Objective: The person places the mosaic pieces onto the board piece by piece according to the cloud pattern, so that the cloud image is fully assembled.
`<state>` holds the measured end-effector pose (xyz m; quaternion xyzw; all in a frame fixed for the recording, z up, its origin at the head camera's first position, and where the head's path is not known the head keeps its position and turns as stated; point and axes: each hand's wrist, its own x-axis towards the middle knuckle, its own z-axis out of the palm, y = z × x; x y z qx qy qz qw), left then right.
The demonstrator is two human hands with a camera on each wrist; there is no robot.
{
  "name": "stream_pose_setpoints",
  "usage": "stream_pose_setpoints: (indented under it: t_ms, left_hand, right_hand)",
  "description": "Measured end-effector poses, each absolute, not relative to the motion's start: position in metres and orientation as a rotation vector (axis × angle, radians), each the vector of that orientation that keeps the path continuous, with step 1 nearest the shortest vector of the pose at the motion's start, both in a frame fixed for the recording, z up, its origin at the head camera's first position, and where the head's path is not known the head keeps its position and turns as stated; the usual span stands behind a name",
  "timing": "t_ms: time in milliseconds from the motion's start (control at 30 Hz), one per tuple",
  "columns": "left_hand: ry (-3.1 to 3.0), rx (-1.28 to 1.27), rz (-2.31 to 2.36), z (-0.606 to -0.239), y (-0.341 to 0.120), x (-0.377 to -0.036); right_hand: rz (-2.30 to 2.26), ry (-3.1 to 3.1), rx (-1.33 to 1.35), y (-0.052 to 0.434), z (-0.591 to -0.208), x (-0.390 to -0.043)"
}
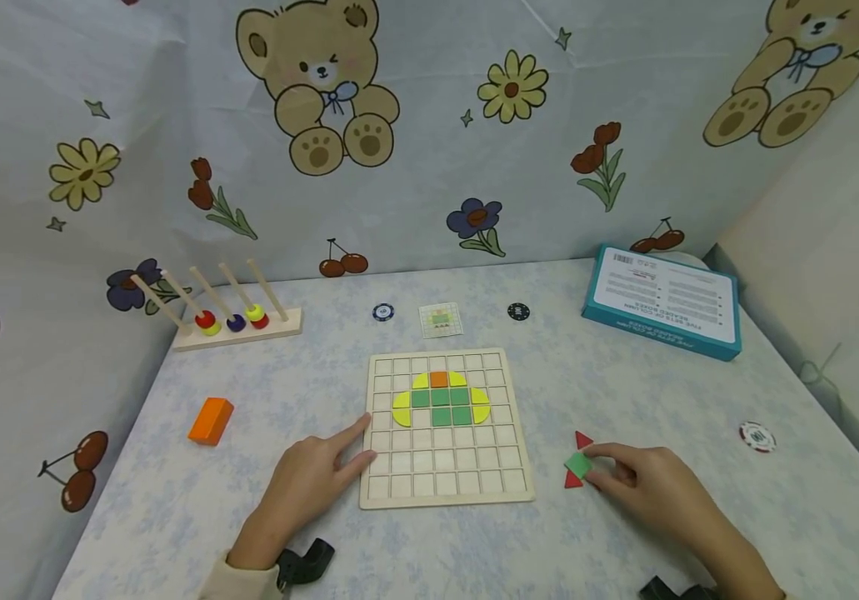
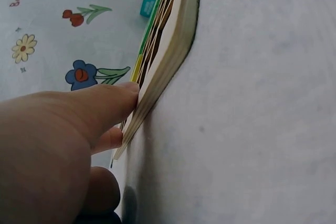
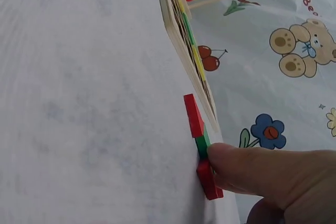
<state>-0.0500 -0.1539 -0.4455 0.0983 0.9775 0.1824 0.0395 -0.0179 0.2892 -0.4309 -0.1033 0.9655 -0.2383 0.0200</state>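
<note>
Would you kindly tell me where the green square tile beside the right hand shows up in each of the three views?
Head: green square tile at lower right, on the table between two red triangles, under the right hand's fingertips.
Left wrist: not in it.
Right wrist: tile at lower centre, seen edge-on between the red pieces, a fingertip on it.
Shared landmark: the wooden grid board.

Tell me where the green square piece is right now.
In the head view, the green square lies on the table right of the grid board, between two red triangles, under the right hand's fingertips.
</note>
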Motion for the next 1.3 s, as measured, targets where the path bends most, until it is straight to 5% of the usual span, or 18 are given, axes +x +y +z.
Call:
stream_pose_setpoints:
  t_ms: [700, 1300]
  left_hand:
    - [2.994, 0.311, 0.576, -0.445, -0.155, -0.05]
    - [2.995, 0.318, 0.579, -0.445, -0.155, -0.05]
  right_hand:
    - [-0.488, 3.114, -0.324, 0.265, -0.424, -0.013]
    - [-0.586, 3.052, -0.656, 0.251, -0.411, -0.043]
